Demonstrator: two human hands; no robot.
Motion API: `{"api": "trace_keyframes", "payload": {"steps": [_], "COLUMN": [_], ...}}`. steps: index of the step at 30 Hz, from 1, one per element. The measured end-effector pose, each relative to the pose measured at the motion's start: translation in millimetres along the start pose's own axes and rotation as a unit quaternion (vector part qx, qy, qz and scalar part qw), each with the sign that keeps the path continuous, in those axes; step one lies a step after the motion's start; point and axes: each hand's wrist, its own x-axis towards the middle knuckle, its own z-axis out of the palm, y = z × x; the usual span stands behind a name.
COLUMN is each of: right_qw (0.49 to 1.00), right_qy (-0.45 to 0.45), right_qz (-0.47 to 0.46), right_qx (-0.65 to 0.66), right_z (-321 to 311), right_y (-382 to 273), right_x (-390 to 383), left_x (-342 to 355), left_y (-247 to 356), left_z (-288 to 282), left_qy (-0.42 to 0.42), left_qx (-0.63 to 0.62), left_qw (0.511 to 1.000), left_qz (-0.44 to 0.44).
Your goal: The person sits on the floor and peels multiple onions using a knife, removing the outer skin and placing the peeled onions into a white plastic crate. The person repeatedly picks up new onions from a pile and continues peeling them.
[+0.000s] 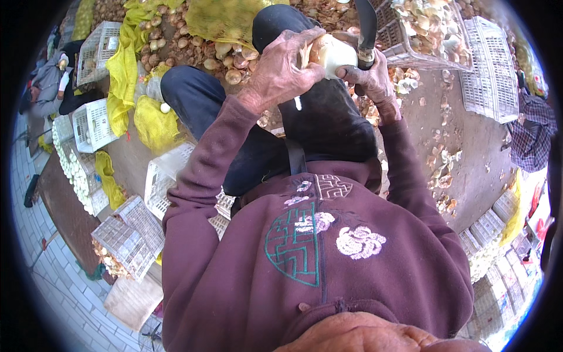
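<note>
At the top centre of the head view, my left hand (278, 73) grips a partly peeled onion (338, 60), white on its right side, with papery brown skin at my fingers. My right hand (375, 85) is closed on a knife (368, 26), its dark curved blade pointing up, and its thumb rests against the onion's lower right. The onion is over my dark-trousered knee. A crate of onion skins (431, 29) stands just beyond my right hand.
Unpeeled onions (231, 61) and yellow mesh sacks (120, 70) lie ahead and left. White plastic crates (487, 70) stand on both sides, and skins litter the floor. A co-worker (44, 88) is at far left, a person in checked clothing (531, 135) at far right.
</note>
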Motion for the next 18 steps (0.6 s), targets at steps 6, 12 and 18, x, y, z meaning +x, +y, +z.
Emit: {"api": "trace_keyframes", "payload": {"steps": [6, 12, 18], "right_qw": [0.999, 0.998, 0.996], "right_qy": [0.016, 0.004, -0.012], "right_qz": [-0.040, -0.064, -0.057], "right_qx": [0.017, 0.017, 0.066], "right_z": [3.3, 0.3, 1.0], "right_y": [2.8, 29.5, 30.5], "right_x": [-0.4, 2.8, 9.1], "left_x": [-2.7, 2.5, 8.0], "left_y": [3.8, 12.5, 15.9], "left_z": [9.3, 17.9, 12.6], "left_qy": [0.012, 0.032, -0.009], "left_qx": [0.069, 0.121, 0.155], "left_qw": [0.998, 0.992, 0.987], "left_qz": [0.001, -0.021, -0.040]}}
